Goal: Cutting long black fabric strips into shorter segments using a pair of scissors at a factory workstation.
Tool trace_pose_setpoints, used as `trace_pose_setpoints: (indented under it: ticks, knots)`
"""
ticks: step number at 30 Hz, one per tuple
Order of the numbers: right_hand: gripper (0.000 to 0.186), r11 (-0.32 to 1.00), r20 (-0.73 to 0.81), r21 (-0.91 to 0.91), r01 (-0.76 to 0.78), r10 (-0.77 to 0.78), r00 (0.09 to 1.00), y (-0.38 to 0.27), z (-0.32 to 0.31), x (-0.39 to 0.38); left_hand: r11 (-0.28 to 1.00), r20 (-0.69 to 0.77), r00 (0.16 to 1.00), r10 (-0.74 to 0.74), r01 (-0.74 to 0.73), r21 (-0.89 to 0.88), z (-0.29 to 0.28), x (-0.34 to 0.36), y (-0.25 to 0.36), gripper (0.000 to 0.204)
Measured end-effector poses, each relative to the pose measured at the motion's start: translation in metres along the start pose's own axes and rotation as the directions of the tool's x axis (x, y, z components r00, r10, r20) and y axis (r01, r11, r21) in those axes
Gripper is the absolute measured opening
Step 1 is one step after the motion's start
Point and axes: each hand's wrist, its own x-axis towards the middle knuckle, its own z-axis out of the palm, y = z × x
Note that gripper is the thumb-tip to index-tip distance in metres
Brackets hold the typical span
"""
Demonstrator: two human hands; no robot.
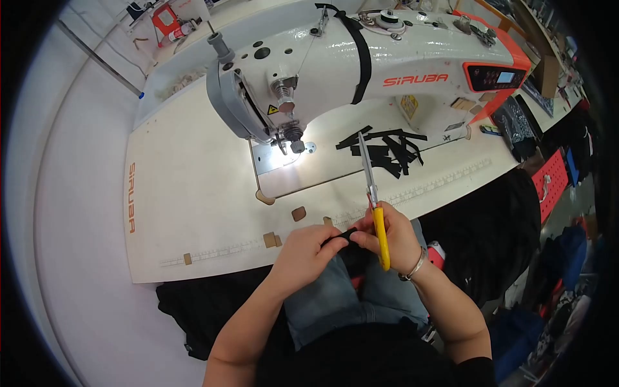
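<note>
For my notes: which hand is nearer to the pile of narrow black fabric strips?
Right. The right hand is in front of the pile; the left hand is farther away, in front and to its left.

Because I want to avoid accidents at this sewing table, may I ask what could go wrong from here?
The right hand holds the scissors while also pinching the small black piece with the left hand, so its grip on either might slip. The blades point toward the loose black strips; a careless swing could snag or scatter them.
</note>
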Motion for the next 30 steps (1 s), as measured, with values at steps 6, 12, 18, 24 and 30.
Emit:
trace_pose_setpoints:
  ticks: [6,12,18,24,30]
  knots:
    - [0.027,0.977,-0.073,-0.212,0.036,-0.053,0.996,-0.01,-0.004,-0.001,0.985,0.113,0.986,-0.121,0.134,-0.113,0.001,-0.002,-0.001,0.02]
    - [0.027,0.961,-0.17,-0.262,0.083,-0.131,0.977,-0.004,-0.013,-0.001,0.974,0.215,0.954,-0.208,0.223,-0.044,-0.012,-0.01,-0.002,0.022]
    - [0.024,0.934,-0.223,-0.356,0.005,-0.09,0.971,-0.004,-0.012,0.003,0.977,0.147,0.966,-0.211,0.209,0.028,-0.014,-0.015,-0.006,0.024]
    - [0.024,0.892,-0.251,-0.451,-0.029,-0.096,0.963,-0.005,-0.011,0.005,0.987,0.162,0.973,-0.162,0.162,0.015,-0.017,-0.015,-0.007,0.025]
    - [0.031,0.953,-0.237,-0.302,-0.016,-0.059,0.97,0.003,-0.016,0.008,0.988,0.151,0.983,-0.108,0.089,0.124,-0.017,-0.013,-0.002,0.024]
